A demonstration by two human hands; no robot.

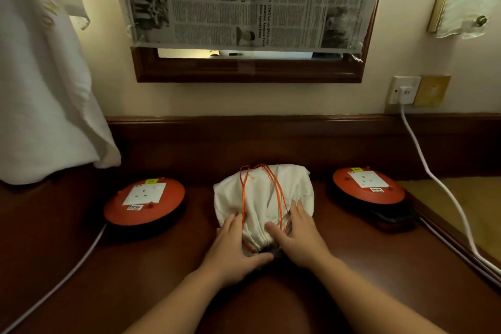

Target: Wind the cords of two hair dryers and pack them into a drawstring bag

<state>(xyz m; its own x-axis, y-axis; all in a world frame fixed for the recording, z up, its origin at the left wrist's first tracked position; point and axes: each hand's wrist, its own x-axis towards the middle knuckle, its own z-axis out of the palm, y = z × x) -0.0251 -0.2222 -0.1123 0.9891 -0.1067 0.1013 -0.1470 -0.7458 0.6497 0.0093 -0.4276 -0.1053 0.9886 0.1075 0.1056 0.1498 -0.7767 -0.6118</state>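
The white drawstring bag [264, 198] is lying bulging at the middle of the desk [352, 266], its gathered mouth turned toward 6 o'clock, and orange drawstrings [276, 190] are being left draped loosely over its top. No hair dryer is being shown outside the bag, so both are judged to be packed already, and the closing of the mouth is judged to be the step in hand. The puckered neck is being pressed between the two hands: the left hand [235, 244] is being laid at 7 o'clock of the bag, the right hand [295, 236] at 5 o'clock, the fingers [299, 210] being held spread flat on the cloth rather than pinching any cord. Next, the drawstrings are judged to need gathering and pulling so that the mouth is cinched fully. At 9 o'clock and 3 o'clock of the bag, well apart from it, a left cord reel [145, 200] and a right cord reel [368, 184] are resting.
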